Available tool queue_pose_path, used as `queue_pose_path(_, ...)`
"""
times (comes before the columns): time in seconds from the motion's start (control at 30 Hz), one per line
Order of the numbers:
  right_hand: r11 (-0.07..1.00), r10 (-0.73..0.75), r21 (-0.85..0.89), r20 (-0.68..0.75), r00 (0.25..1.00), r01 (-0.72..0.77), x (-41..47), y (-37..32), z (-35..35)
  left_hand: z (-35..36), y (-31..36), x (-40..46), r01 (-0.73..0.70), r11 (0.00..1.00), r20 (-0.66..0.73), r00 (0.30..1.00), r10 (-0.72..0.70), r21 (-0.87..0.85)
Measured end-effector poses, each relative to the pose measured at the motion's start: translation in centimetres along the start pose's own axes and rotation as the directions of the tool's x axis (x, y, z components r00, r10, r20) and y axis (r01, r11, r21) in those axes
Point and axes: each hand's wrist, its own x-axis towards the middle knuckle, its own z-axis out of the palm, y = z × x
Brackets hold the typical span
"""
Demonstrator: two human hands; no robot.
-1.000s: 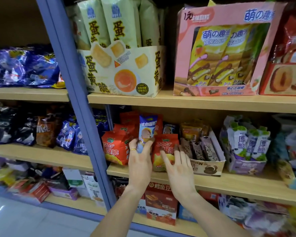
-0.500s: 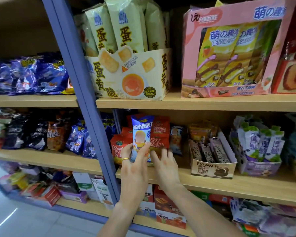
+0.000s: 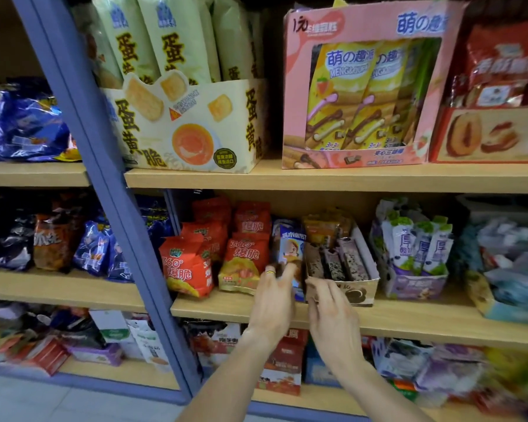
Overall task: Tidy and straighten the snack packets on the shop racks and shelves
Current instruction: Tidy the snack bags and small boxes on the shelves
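We see the blue packet (image 3: 290, 254) has moved right since a moment ago. It now stands on the middle shelf (image 3: 409, 321), between the orange bags (image 3: 241, 260) and the brown cookie box (image 3: 345, 287), so this spot looks nearly tidy. Our left hand (image 3: 272, 303) has its grip pinched on the packet's bottom. Our right hand (image 3: 333, 312) curls beside it, and we cannot tell if it touches. The packet's bottom is hidden and our fingertips are blurry.

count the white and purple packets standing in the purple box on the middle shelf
3 show in front: left, middle and right, side by side in the purple box. More stand behind them, too blurred to count.
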Motion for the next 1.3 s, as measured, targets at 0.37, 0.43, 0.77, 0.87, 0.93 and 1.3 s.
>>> queue_pose_path(0.37, 0.997, -0.037, -0.065, 0.116, 0.993, 0.045, 0.2, 3.4, -0.6, 0.3, 1.6, -0.7, -0.029, 0.966, -0.007, 0.999, 0.032, 0.258)
queue_pose_path(0.43, 0.998, -0.061, 0.019, 0.186, 0.981, 0.058, 0.3, 3.2, -0.8, 1.0, 1.4, -1.3, -0.048, 0.987, -0.078, 0.995, 0.060, 0.150)
queue_pose_path(0.77, 0.927, 0.332, 0.185, 0.008, 0.943, -0.327, 0.3, 6.5, -3.7, 3.1, 3.7, -2.3, -0.029, 0.984, -0.180, 0.984, -0.003, -0.177)
queue_pose_path(0.87, 0.918, 0.307, 0.247, 0.058, 0.950, -0.311, 0.7, 6.8, -3.9, 2.8, 3.4, -1.8, -0.017, 0.988, -0.184, 0.983, -0.012, -0.154)
queue_pose_path(0.93, 0.923, 0.289, 0.244, 0.075, 0.954, -0.298, 0.5, 7.7, -4.6, 2.5, 3.5, -1.9, -0.015, 0.995, -0.213, 0.977, -0.007, -0.099)
queue_pose_path(1.3, 0.988, 0.152, 0.021, -0.092, 0.984, -0.151, -4.0, 13.6, -14.4, 4.2, 16.4, -2.4, -0.469, 0.881, -0.237, 0.850, 0.470, 0.066)
